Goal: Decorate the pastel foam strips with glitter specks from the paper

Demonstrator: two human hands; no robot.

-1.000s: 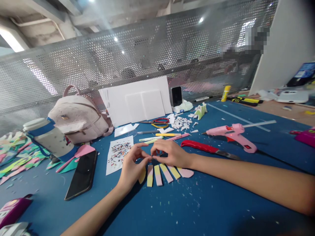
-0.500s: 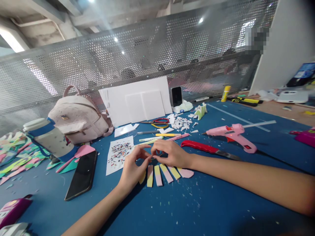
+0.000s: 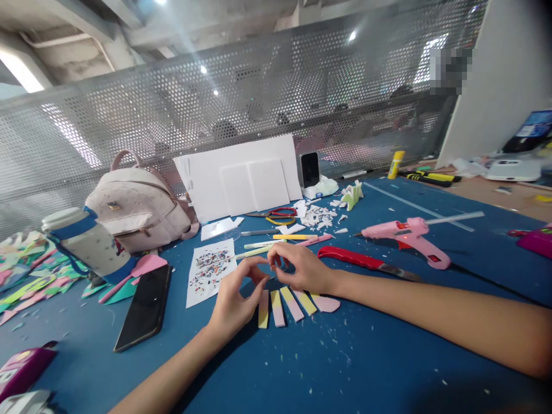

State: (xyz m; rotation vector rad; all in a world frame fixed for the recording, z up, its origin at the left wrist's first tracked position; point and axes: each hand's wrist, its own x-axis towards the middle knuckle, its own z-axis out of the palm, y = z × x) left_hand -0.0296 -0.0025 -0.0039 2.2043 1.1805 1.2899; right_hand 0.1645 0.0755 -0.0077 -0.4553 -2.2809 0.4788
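Note:
My left hand [image 3: 240, 294] and my right hand [image 3: 302, 268] meet fingertip to fingertip over the blue table, each closed in a pinch. Whatever lies between the fingertips is too small or too hidden to name. Just below them, several yellow-and-pink strips fan out flat, among them one strip [image 3: 277, 309] near the middle and a rounded pink piece [image 3: 326, 303] at the right end. The left hand covers the fan's left end. Left of the hands lies a white sheet [image 3: 194, 253] strewn with tiny coloured bits [image 3: 211, 264].
Beyond the hands lie pens [image 3: 295, 237], scissors [image 3: 280, 216] and white scraps [image 3: 318, 217]. A red-handled knife [image 3: 351, 257] and a pink glue gun [image 3: 403, 233] are to the right. On the left are a phone [image 3: 144, 307], a bottle [image 3: 92, 244] and a backpack [image 3: 138, 204].
The right fingers have curled and drawn back slightly from the left fingertips. The yellow piece at the fan's left end is now hidden by my left hand. Everything else stays put.

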